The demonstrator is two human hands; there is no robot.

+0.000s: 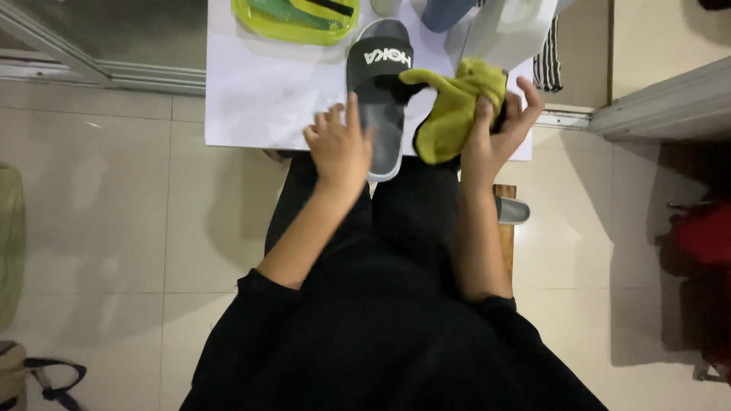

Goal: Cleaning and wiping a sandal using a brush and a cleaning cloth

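left hand (340,148): fingers spread flat on near end of grey slide sandal (378,99) on white table (259,99) | right hand (495,133): fingers curled, gripping yellow-green cloth (455,106) just right of sandal

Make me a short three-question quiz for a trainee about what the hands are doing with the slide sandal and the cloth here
1. True or false: the left hand rests on the heel end of the black and grey slide sandal.
2. What does the right hand grip?
A. a yellow-green cloth
B. a brush
C. a sponge
3. Fill in: the sandal lies on a ____ sheet spread over the table.

Key
1. True; the palm covers the near end of the footbed.
2. A; the yellow-green cloth is bunched in the fingers, beside the sandal's strap.
3. White; a yellow-green tray sits at its far edge.
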